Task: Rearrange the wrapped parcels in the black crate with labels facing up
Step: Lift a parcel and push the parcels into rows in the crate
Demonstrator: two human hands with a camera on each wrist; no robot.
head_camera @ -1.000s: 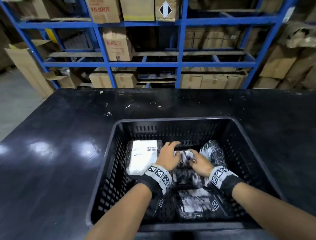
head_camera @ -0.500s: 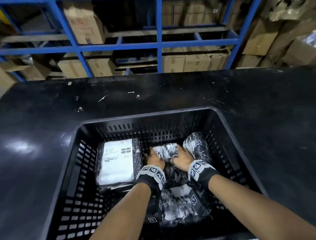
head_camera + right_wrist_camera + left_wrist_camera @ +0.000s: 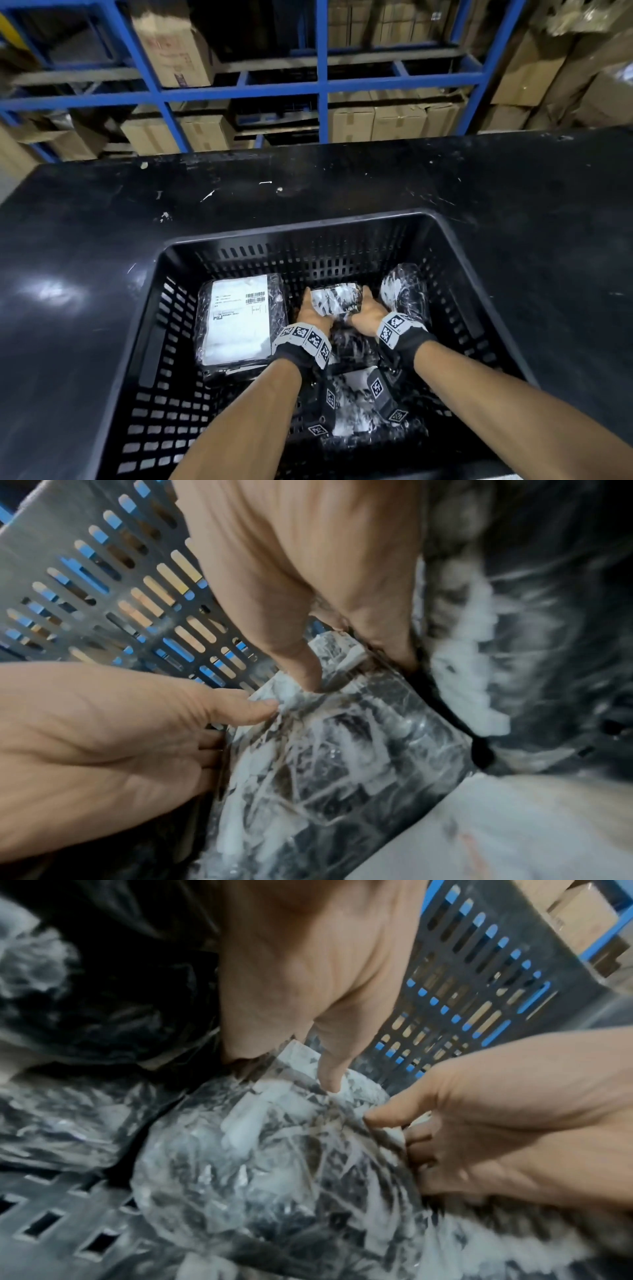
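The black crate [image 3: 455, 246] holds several parcels wrapped in clear film. A small wrapped parcel [image 3: 337, 299] sits in the middle near the far wall, held between both hands. My left hand [image 3: 313, 311] grips its left side and my right hand [image 3: 367, 314] its right side. In the wrist views each thumb presses the parcel's top [image 3: 274, 1164] [image 3: 342, 750] while the fingers curl under its edges. A large parcel [image 3: 239, 318] lies at the left with its white label up. Another parcel [image 3: 404, 294] leans at the right.
A further wrapped parcel [image 3: 356, 404] lies under my wrists near the crate's front. The crate stands on a black table [image 3: 102, 274]. Blue shelving [image 3: 322, 85] with cardboard boxes stands behind the table.
Both hands have moved from the top of the small parcel to its two sides and now hold it nearer the far wall. The head view has tilted down.
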